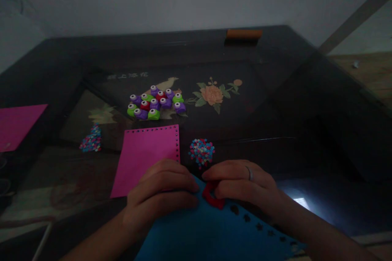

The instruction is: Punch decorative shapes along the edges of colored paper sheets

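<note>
A blue paper sheet (199,232) lies at the near edge of the dark table (275,89), with a row of punched holes along its right side. My left hand (162,195) rests on the sheet's top edge, fingers curled and pressed down. My right hand (241,185), with a ring on one finger, is closed round a small red paper punch (211,195) set on the same edge. Just beyond my hands lies a pink sheet (143,155) with holes along its top and right edges.
A small heap of coloured paper bits (201,151) sits right of the pink sheet, another heap (91,140) to the left. Several purple, green and red punches (156,102) cluster further back. A second pink sheet (16,124) lies far left; an orange object (244,34) at the far edge.
</note>
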Available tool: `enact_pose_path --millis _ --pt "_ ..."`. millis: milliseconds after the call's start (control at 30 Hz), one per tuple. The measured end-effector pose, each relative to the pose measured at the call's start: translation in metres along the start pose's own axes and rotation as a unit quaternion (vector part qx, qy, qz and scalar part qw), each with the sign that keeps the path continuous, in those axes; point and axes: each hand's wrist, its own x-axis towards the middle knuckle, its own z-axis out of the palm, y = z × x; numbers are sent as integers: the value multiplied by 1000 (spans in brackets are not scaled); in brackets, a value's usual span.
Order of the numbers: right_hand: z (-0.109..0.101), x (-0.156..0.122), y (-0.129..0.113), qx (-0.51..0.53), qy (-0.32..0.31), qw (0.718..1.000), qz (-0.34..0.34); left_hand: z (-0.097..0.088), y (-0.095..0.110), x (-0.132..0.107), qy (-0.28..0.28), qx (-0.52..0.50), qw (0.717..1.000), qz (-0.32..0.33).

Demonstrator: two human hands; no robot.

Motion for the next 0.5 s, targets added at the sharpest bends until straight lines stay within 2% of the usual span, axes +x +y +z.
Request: enact_pose_path --millis 133,267,333,500 --pt "-1 0 0 -2 10 1000 -9 -2 0 -3 -8 6 1000 -1" --pt "-4 -2 -3 -19 -28 999 39 -5 2 -8 -30 19 999 -23" --pt "-3 -2 -3 5 -23 999 46 -6 2 -9 -33 21 999 -25" --pt "3 -5 6 58 -5 998 37 -6 -1 -6 -22 17 1000 11"
